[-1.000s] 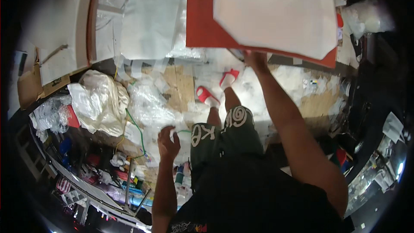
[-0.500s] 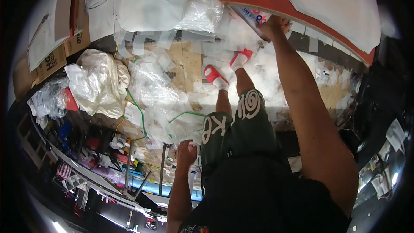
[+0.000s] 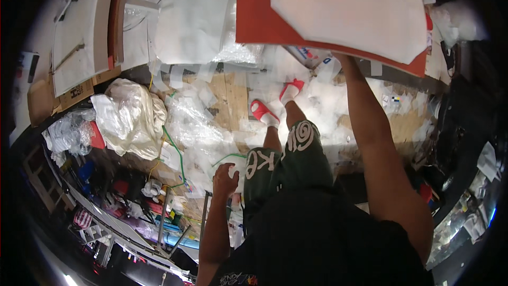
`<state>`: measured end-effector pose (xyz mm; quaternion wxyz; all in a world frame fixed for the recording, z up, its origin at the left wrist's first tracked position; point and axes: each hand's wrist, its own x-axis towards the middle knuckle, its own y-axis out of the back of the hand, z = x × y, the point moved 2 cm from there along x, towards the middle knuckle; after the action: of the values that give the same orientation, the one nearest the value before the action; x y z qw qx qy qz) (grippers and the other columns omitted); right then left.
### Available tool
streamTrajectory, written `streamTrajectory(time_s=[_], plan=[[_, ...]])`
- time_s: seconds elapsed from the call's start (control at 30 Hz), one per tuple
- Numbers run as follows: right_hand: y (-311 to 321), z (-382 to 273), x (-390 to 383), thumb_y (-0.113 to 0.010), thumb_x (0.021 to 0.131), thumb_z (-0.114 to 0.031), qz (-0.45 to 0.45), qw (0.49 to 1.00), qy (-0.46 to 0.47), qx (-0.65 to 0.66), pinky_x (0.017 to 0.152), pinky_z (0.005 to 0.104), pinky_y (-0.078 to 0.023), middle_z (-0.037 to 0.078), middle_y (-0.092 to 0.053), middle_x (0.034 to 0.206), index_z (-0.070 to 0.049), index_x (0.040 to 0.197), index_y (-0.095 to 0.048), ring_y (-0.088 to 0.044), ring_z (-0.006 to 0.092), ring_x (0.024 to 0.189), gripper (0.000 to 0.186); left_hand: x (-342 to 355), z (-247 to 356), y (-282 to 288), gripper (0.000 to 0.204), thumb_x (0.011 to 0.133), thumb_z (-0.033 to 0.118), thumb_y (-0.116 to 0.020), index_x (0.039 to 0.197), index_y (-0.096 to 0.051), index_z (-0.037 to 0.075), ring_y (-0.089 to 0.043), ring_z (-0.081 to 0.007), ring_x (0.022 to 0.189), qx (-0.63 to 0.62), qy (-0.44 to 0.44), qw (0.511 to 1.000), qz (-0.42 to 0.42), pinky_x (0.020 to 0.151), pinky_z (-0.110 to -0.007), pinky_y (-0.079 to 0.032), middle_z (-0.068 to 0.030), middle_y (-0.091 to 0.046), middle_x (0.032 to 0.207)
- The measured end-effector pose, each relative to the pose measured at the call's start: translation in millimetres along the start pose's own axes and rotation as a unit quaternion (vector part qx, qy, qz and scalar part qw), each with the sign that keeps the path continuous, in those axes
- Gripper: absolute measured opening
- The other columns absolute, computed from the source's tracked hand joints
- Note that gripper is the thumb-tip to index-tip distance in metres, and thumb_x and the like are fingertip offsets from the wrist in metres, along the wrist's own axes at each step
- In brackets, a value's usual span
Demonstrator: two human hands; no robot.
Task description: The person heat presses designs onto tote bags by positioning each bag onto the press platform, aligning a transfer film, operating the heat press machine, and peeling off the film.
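Over my remote feed I see the left hand [image 3: 226, 180] loosely half-curled and empty beside the dark green shorts [image 3: 288, 164]; the right hand [image 3: 343, 59] is mostly hidden beneath the near edge of the red board [image 3: 256, 16], so I cannot tell its grip. The board, ahead of the person, bears a white sheet [image 3: 349, 10]
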<state>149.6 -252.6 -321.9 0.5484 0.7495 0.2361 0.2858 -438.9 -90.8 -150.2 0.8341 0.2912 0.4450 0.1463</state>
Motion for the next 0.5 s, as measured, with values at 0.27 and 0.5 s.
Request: streamTrajectory(time_s=[0.27, 0.5], plan=[[28, 17, -12, -0.06, 0.089, -0.026, -0.105, 0.991, -0.084, -0.002, 0.093, 0.0483, -0.046, 0.019, -0.062, 0.116, -0.011, 0.121, -0.062, -0.058, 0.0366, 0.109, 0.035, 37, 57, 24, 0.027, 0.082, 0.012, -0.07, 0.106, -0.062, 0.004, -0.065, -0.0274, 0.088, 0.007, -0.042, 0.999, 0.02, 0.08, -0.038, -0.053, -0.0138, -0.067, 0.1], [114, -51, -9, -0.06, 0.088, -0.023, -0.309, 0.942, -0.076, 0.109, 0.085, 0.0466, -0.05, 0.02, -0.066, 0.104, -0.01, 0.115, -0.065, -0.064, 0.0355, 0.098, 0.03, 60, 94, 40, 0.024, 0.082, 0.014, -0.071, 0.103, -0.064, 0.005, -0.067, -0.0278, 0.085, 0.003, -0.032, 0.999, 0.043, 0.077, -0.039, -0.054, -0.0132, -0.066, 0.096]])
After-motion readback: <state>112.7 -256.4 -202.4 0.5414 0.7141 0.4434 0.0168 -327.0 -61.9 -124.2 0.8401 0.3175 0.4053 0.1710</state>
